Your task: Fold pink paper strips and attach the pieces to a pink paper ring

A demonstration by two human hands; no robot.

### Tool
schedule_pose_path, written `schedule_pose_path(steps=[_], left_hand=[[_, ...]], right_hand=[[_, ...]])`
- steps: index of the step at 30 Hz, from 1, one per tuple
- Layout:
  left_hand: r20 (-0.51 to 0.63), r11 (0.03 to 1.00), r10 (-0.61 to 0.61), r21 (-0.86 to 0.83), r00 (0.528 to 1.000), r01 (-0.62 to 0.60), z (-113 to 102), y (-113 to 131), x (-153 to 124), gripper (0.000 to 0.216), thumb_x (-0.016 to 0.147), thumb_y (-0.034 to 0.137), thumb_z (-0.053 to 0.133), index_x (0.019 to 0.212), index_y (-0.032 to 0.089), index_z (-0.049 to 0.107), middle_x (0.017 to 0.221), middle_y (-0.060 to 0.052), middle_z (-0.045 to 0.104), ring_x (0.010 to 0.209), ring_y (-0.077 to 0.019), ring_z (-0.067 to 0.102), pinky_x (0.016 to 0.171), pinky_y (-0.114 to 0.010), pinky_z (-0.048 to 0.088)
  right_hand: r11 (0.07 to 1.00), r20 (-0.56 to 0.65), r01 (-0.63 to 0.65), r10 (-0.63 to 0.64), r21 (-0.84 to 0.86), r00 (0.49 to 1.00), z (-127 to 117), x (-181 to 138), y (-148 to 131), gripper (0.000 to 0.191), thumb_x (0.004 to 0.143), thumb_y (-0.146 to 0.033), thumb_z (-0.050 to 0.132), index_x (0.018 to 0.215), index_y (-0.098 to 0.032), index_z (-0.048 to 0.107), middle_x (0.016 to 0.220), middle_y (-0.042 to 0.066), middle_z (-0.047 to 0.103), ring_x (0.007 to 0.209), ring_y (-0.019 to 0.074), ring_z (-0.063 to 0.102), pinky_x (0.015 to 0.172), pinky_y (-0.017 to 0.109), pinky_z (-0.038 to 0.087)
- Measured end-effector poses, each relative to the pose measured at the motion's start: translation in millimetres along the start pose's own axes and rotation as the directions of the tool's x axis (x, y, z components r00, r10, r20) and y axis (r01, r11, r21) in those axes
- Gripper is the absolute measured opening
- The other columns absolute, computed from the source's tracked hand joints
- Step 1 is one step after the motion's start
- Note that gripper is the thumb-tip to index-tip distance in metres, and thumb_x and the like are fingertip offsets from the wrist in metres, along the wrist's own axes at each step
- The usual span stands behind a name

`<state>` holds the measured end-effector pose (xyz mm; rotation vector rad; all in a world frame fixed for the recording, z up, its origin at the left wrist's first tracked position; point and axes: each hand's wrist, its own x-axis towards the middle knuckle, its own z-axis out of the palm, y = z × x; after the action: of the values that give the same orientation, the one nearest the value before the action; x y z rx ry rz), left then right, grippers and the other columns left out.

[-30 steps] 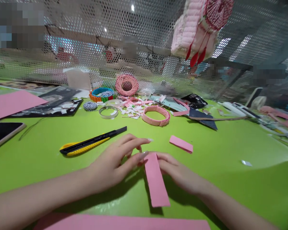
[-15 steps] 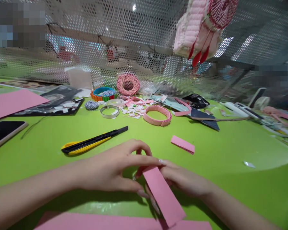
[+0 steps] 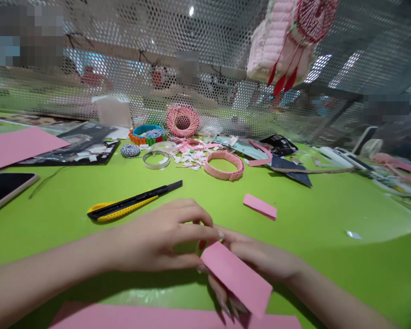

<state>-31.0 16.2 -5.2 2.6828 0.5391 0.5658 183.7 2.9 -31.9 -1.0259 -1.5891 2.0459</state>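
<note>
A strip of pink card [image 3: 236, 278] sits tilted between my hands over the green table, its far end running down and to the right. My left hand [image 3: 160, 240] pinches its upper end between thumb and fingers. My right hand [image 3: 256, 256] holds the strip too, with its fingers curled beneath it and partly hidden. A yellow-and-black utility knife [image 3: 133, 206] lies just beyond my left hand. A short pink card piece [image 3: 260, 206] lies beyond my right hand. A large pink sheet [image 3: 157, 317] lies along the near table edge, under the strip's lower end.
Beyond the knife lie a pink woven band [image 3: 223, 165], a metal tape ring [image 3: 156, 159], pink and white paper scraps [image 3: 192, 153] and a pink woven ring [image 3: 182, 121]. A phone [image 3: 3, 189] and a pink sheet [image 3: 20, 147] lie at the left. Perforated mesh [image 3: 226, 45] stands behind the table.
The pink strip has swung from nearly upright in the picture to a steep rightward tilt. Its lower end has moved right, and my fingers have shifted around it.
</note>
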Motion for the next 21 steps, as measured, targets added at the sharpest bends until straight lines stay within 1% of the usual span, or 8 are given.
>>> schedule_pose_path(steps=[3,5,6,9,12,14,16,21], left_hand=[[0.014,0.993,0.054,0.108,0.998,-0.055,2.0,-3.6,-0.2,0.028,0.089,0.025,0.057,0.115,0.016,0.06,0.099,-0.009,0.067,0.088,-0.0183,0.058,0.078,-0.026,0.046],[0.0,0.978,0.081,0.191,0.997,-0.079,4.6,-6.7,-0.2,0.024,0.09,0.026,0.055,0.111,0.015,0.06,0.097,-0.009,0.068,0.085,-0.0186,0.057,0.076,-0.028,0.045],[-0.008,0.968,0.09,0.238,0.996,-0.085,6.0,-8.2,-0.3,0.022,0.091,0.025,0.054,0.108,0.015,0.061,0.096,-0.009,0.068,0.084,-0.0187,0.057,0.076,-0.029,0.045],[-0.013,0.935,0.092,0.345,0.996,-0.082,8.4,-11.8,-0.4,0.02,0.091,0.021,0.051,0.107,0.015,0.061,0.092,-0.008,0.068,0.082,-0.0192,0.057,0.074,-0.03,0.044],[0.007,0.923,0.077,0.377,0.997,-0.074,6.4,-15.2,-1.0,0.021,0.091,0.024,0.052,0.106,0.014,0.061,0.092,-0.008,0.067,0.083,-0.0199,0.056,0.074,-0.031,0.043],[0.039,0.924,0.061,0.375,0.997,-0.072,4.3,-18.3,-2.1,0.019,0.091,0.026,0.052,0.103,0.015,0.062,0.094,-0.008,0.067,0.084,-0.0204,0.056,0.075,-0.032,0.043],[0.068,0.93,0.056,0.36,0.996,-0.077,3.4,-22.2,-3.8,0.019,0.092,0.026,0.05,0.103,0.015,0.061,0.097,-0.008,0.066,0.087,-0.0204,0.055,0.078,-0.032,0.042],[0.075,0.93,0.018,0.364,0.997,-0.044,3.9,-28.6,-6.8,0.024,0.094,0.032,0.049,0.108,0.017,0.06,0.101,-0.008,0.066,0.089,-0.0198,0.056,0.078,-0.031,0.043]], right_hand=[[0.987,0.165,-0.037,0.011,0.155,0.986,-3.6,4.6,3.7,0.025,0.075,-0.02,0.049,0.095,-0.015,0.062,0.086,0.008,0.07,0.072,0.0185,0.067,0.071,0.031,0.052],[0.959,0.278,-0.088,0.01,0.27,0.961,-7.4,7.5,5.2,0.029,0.08,-0.026,0.045,0.101,-0.013,0.06,0.074,0.008,0.071,0.061,0.0182,0.067,0.067,0.033,0.052],[0.952,0.289,-0.101,0.014,0.289,0.957,-9.4,8.4,5.3,0.031,0.085,-0.032,0.043,0.101,-0.012,0.06,0.074,0.009,0.071,0.062,0.0184,0.067,0.068,0.033,0.053],[0.969,0.187,-0.073,0.028,0.237,0.982,-14.7,8.1,3.1,0.05,0.093,-0.053,0.038,0.098,-0.01,0.063,0.088,0.015,0.071,0.072,0.0177,0.069,0.069,0.029,0.052],[0.988,0.225,-0.073,0.042,0.135,0.974,-17.9,6.2,0.9,0.045,0.088,-0.055,0.053,0.107,-0.014,0.059,0.098,0.014,0.07,0.072,0.0145,0.068,0.06,0.022,0.049],[0.993,0.282,-0.088,0.061,0.083,0.957,-18.6,6.5,1.5,0.039,0.086,-0.046,0.061,0.109,-0.015,0.055,0.096,0.011,0.069,0.067,0.0106,0.067,0.057,0.019,0.047],[0.993,0.279,-0.099,0.078,0.062,0.957,-18.7,8.3,4.2,0.033,0.088,-0.041,0.061,0.105,-0.014,0.053,0.091,0.009,0.068,0.061,0.0083,0.065,0.059,0.019,0.048],[0.996,0.216,-0.071,0.06,0.045,0.975,-19.6,12.8,16.3,0.037,0.085,-0.05,0.059,0.088,-0.014,0.051,0.068,0.001,0.063,0.045,0.0072,0.054,0.05,0.021,0.045]])
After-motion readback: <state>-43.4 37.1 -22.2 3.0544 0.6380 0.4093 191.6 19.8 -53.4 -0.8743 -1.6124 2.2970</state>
